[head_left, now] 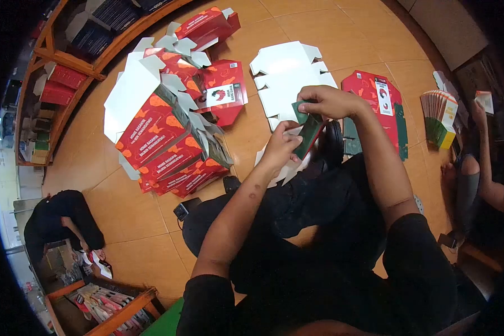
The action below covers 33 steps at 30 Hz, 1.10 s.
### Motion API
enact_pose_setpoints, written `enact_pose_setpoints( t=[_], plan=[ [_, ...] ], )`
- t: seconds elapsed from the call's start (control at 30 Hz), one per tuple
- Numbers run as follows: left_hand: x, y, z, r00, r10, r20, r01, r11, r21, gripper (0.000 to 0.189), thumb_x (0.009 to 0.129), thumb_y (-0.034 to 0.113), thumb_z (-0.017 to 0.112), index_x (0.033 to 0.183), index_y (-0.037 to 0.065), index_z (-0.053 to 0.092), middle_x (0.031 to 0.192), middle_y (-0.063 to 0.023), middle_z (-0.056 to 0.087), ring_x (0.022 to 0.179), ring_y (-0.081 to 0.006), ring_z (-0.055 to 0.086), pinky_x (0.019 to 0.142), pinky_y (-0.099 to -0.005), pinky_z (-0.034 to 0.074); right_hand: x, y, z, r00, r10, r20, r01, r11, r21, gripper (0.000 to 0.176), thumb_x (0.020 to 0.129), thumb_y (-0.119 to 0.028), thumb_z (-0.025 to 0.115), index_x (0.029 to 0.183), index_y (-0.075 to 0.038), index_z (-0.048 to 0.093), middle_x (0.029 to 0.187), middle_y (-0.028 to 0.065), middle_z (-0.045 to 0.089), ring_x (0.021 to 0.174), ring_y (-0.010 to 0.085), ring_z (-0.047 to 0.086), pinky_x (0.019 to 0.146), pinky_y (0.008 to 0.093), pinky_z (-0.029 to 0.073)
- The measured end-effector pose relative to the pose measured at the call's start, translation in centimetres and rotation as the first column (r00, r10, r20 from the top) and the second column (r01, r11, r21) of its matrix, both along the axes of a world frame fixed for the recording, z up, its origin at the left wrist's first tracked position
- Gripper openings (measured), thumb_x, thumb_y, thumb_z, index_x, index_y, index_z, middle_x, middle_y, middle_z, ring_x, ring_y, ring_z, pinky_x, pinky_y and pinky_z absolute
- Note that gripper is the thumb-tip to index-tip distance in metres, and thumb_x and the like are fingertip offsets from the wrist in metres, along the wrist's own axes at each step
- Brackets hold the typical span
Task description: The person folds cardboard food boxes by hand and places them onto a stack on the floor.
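Observation:
Both of my hands are on a partly folded carton [307,137] with green and red faces, held above my lap. My left hand [280,147] grips its lower left side, fingers bent around the edge. At its upper end, my right hand [330,102] pinches a green flap between thumb and fingers. White flaps of cardboard show below the carton. Just beyond my hands lies a stack of flat white die-cut sheets [288,75]. Flat red and green sheets [372,98] lie to the right. The carton's far side is hidden.
Folded red cartons [162,134] are piled on the tiled floor at left. A wooden shelf [67,61] holds more boxes. One person [64,221] bends down at lower left; another person's hand [480,115] is at far right, near fanned cartons [439,117].

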<state>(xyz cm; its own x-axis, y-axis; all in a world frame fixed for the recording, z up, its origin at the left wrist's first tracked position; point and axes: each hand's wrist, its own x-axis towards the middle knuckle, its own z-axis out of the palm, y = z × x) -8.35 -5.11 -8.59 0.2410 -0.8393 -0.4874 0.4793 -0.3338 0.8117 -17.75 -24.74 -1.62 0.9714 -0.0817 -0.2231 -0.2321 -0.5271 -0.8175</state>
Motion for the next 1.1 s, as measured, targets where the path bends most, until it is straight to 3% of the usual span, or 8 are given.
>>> enact_pose_setpoints(
  t=[0.13, 0.43, 0.53, 0.63, 0.7, 0.77, 0.83, 1.1],
  plan=[
    [-0.3, 0.0, -0.9, 0.98, -0.141, 0.14, 0.149, 0.988, -0.048, 0.015, 0.095, 0.015, 0.059, 0.108, 0.007, 0.059, 0.1, -0.0028, 0.06, 0.081, -0.0105, 0.057, 0.058, -0.026, 0.049, 0.1, 0.0, -1.2, 0.984, 0.093, 0.151, -0.051, 0.964, -0.262, 0.027, 0.094, -0.025, 0.059, 0.098, 0.001, 0.06, 0.089, 0.0129, 0.06, 0.079, 0.022, 0.058, 0.07, 0.0347, 0.047],
    [-3.0, 0.1, -2.2, 0.909, -0.24, 0.341, 0.247, 0.969, 0.025, 0.031, 0.088, 0.026, 0.071, 0.109, 0.008, 0.057, 0.099, -0.0035, 0.061, 0.081, -0.0094, 0.055, 0.068, -0.0247, 0.044, 0.4, -0.1, -0.5, 0.999, 0.033, 0.04, -0.022, 0.966, -0.259, 0.027, 0.094, -0.025, 0.06, 0.095, 0.001, 0.06, 0.085, 0.0143, 0.06, 0.079, 0.0233, 0.057, 0.071, 0.0368, 0.046],
    [-2.6, -0.2, -2.5, 0.94, -0.255, 0.227, 0.266, 0.964, -0.021, 0.026, 0.093, 0.025, 0.065, 0.108, 0.007, 0.056, 0.1, -0.0041, 0.062, 0.083, -0.0111, 0.058, 0.073, -0.0273, 0.046, 0.1, -0.2, 0.6, 0.999, -0.044, -0.012, 0.041, 0.979, -0.2, 0.027, 0.094, -0.026, 0.06, 0.095, 0.0, 0.06, 0.084, 0.0124, 0.06, 0.076, 0.0213, 0.056, 0.07, 0.0362, 0.047],
    [-1.4, -0.3, -2.8, 0.959, -0.229, -0.166, 0.206, 0.968, -0.141, 0.021, 0.097, 0.023, 0.058, 0.109, 0.006, 0.056, 0.1, -0.0044, 0.063, 0.086, -0.0132, 0.061, 0.075, -0.0306, 0.05, -0.2, -0.3, 1.8, 0.987, -0.125, -0.102, 0.127, 0.992, 0.007, 0.026, 0.093, -0.026, 0.061, 0.094, 0.0, 0.06, 0.083, 0.0108, 0.06, 0.076, 0.0199, 0.055, 0.069, 0.0355, 0.047],
    [-0.7, -0.3, -1.8, 0.944, -0.029, -0.328, -0.027, 0.986, -0.167, 0.017, 0.099, 0.02, 0.056, 0.108, 0.006, 0.057, 0.1, -0.0042, 0.064, 0.087, -0.0148, 0.063, 0.078, -0.0317, 0.052, -0.6, -0.8, 1.2, 0.989, -0.129, -0.074, 0.13, 0.991, 0.008, 0.026, 0.093, -0.026, 0.061, 0.095, 0.0, 0.06, 0.085, 0.0103, 0.061, 0.077, 0.0201, 0.055, 0.07, 0.0352, 0.047],
    [-0.5, -0.3, 0.0, 0.956, 0.008, -0.294, -0.057, 0.986, -0.159, 0.015, 0.098, 0.02, 0.057, 0.105, 0.006, 0.058, 0.097, -0.0035, 0.064, 0.085, -0.0123, 0.063, 0.076, -0.029, 0.051, -0.6, -0.8, 0.7, 0.99, -0.133, -0.045, 0.134, 0.991, 0.012, 0.026, 0.093, -0.027, 0.061, 0.095, -0.001, 0.061, 0.086, 0.0099, 0.061, 0.078, 0.0203, 0.056, 0.071, 0.0348, 0.047],
    [-0.7, -0.2, 0.8, 0.965, 0.046, -0.259, -0.088, 0.984, -0.152, 0.013, 0.098, 0.019, 0.058, 0.102, 0.007, 0.059, 0.094, -0.0028, 0.065, 0.082, -0.0099, 0.062, 0.074, -0.0263, 0.051, -0.4, -0.5, 0.6, 0.975, 0.031, 0.218, 0.028, 0.965, -0.261, 0.023, 0.092, -0.025, 0.062, 0.096, -0.002, 0.062, 0.09, 0.0109, 0.061, 0.082, 0.0236, 0.058, 0.074, 0.0357, 0.047],
    [-1.1, -1.0, 1.8, 0.983, 0.155, -0.094, -0.177, 0.931, -0.319, 0.012, 0.099, 0.014, 0.056, 0.103, 0.003, 0.057, 0.097, -0.0034, 0.063, 0.087, -0.0097, 0.06, 0.081, -0.0249, 0.048, -0.7, 1.8, 3.4, 0.988, 0.071, 0.139, -0.008, 0.914, -0.405, 0.021, 0.088, -0.022, 0.062, 0.094, -0.003, 0.067, 0.093, 0.0148, 0.064, 0.091, 0.0324, 0.061, 0.08, 0.0409, 0.049]
  ],
)
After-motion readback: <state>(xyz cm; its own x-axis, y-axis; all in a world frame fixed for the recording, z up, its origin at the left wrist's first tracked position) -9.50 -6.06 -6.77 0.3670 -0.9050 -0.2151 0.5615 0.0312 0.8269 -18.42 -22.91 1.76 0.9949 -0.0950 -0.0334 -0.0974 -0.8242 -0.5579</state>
